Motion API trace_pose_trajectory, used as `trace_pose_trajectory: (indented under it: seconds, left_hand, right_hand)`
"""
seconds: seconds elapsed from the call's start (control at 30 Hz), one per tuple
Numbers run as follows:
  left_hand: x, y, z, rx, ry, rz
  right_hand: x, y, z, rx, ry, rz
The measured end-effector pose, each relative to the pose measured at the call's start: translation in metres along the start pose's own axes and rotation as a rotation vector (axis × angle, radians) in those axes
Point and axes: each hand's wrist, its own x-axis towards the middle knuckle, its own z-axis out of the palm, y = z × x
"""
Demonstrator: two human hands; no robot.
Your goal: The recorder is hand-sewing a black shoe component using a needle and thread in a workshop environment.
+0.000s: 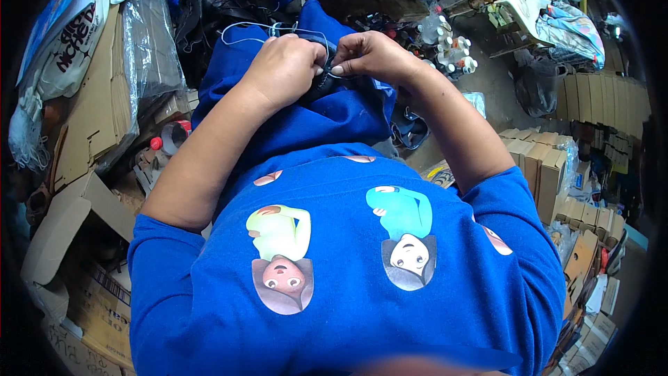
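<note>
Both hands meet over my lap, close together at a small dark piece (322, 85), whose kind I cannot make out. My left hand (287, 66) is closed, its knuckles up and its thumb tip against the dark piece. From the right, my right hand (367, 56) pinches at the same piece with thumb and bent forefinger. A thin pale cord (240, 24) loops out beyond my left hand, and a strand of it runs near the fingertips. Blue cloth (292, 125) covers my lap under the hands. The fingers hide much of what they grip.
Flattened cardboard (90, 108) and an open carton (59, 230) crowd the left side. Several white bottles (452, 49) stand ahead to the right, near a white plastic chair (518, 3) with cloth on it. Stacked boxes (550, 167) fill the right. A red-capped bottle (172, 136) lies by my left forearm.
</note>
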Motion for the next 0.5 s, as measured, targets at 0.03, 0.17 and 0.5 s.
trace_pose_trajectory:
  seconds: [0.03,0.17,0.5]
  left_hand:
    - [0.001,-0.001,-0.002,0.033,0.000,0.054]
    - [-0.007,-0.011,0.004,-0.010,0.059,0.127]
    - [-0.028,-0.024,0.000,0.034,0.118,0.129]
  right_hand:
    - [0.000,-0.001,0.000,-0.001,0.001,-0.005]
    - [-0.002,-0.007,0.003,-0.230,0.060,-0.224]
    - [-0.015,0.004,-0.016,-0.071,0.135,-0.107]
